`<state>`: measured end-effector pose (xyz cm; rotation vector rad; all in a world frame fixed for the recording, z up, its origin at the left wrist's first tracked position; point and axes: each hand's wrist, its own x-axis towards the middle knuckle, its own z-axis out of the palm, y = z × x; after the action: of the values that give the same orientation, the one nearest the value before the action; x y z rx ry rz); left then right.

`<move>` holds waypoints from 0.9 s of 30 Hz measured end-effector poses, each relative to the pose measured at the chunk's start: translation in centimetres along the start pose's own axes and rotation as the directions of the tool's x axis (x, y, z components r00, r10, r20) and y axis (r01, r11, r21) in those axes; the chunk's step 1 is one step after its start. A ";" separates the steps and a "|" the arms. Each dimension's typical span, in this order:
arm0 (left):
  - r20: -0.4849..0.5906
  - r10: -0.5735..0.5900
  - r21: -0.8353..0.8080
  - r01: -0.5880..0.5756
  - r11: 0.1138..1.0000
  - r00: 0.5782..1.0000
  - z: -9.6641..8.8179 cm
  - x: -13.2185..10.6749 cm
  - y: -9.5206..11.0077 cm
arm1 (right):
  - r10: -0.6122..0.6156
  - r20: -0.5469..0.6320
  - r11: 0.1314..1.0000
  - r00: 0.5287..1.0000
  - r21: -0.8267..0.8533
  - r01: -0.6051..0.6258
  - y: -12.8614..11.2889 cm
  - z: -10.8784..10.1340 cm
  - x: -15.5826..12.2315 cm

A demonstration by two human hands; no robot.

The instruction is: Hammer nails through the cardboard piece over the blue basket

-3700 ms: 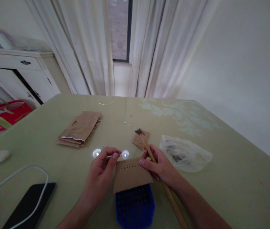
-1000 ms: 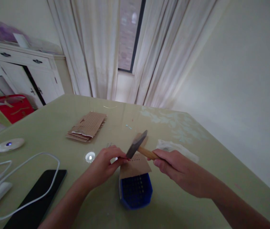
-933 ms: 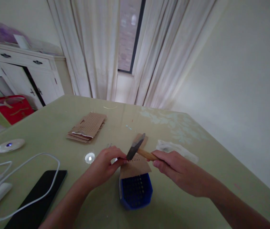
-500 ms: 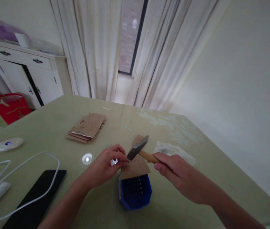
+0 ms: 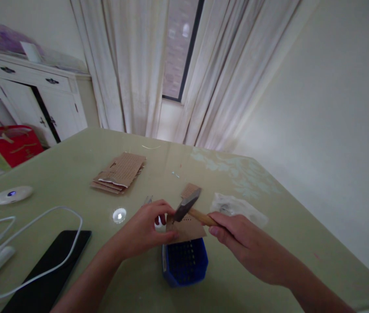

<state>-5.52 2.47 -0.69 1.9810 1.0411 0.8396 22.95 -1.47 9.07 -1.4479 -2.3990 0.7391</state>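
The right hand (image 5: 241,238) has its fingers wrapped tight round the wooden handle of a small hammer (image 5: 187,205), whose dark steel head tilts down to the far left corner of a perforated cardboard piece (image 5: 189,229). That piece lies on top of a blue perforated plastic block (image 5: 185,262) on the desk (image 5: 112,278), near its front edge. The left hand (image 5: 145,228) steadies the cardboard's left edge, thumb along it and fingers curled over in a pinch right beside the hammer head; whether they also hold a nail I cannot tell. This looks like the striking step, head at or just above the card. A blow here calls for a short, well-aimed tap with the left fingertips kept clear. Farther back lie a stack of perforated cardboard (image 5: 121,171) and a clear plastic bag (image 5: 238,208), and a black phone (image 5: 49,267) lies at the left
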 end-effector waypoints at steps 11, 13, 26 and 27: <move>-0.019 0.004 0.049 -0.003 0.999 1.000 0.0 -0.1 -0.1 | -0.002 0.056 0.997 0.998 -0.080 0.007 0.1 0.9 0.5; -0.017 0.012 0.048 -0.011 0.999 1.000 0.0 -0.1 0.0 | -0.011 0.073 0.996 0.997 -0.091 0.018 0.2 1.4 0.6; -0.049 0.005 0.032 -0.003 0.999 0.999 0.2 -0.2 -0.6 | 0.034 0.046 0.963 0.998 0.266 -0.045 2.3 1.7 2.0; -0.070 -0.001 0.026 0.003 1.000 0.998 0.0 -0.1 -0.8 | 0.072 0.049 0.901 0.996 0.425 -0.086 3.0 2.0 2.5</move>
<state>-5.91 2.73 -1.39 1.9842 1.0988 0.9045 23.10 1.29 5.69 -1.3561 -2.0308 1.2257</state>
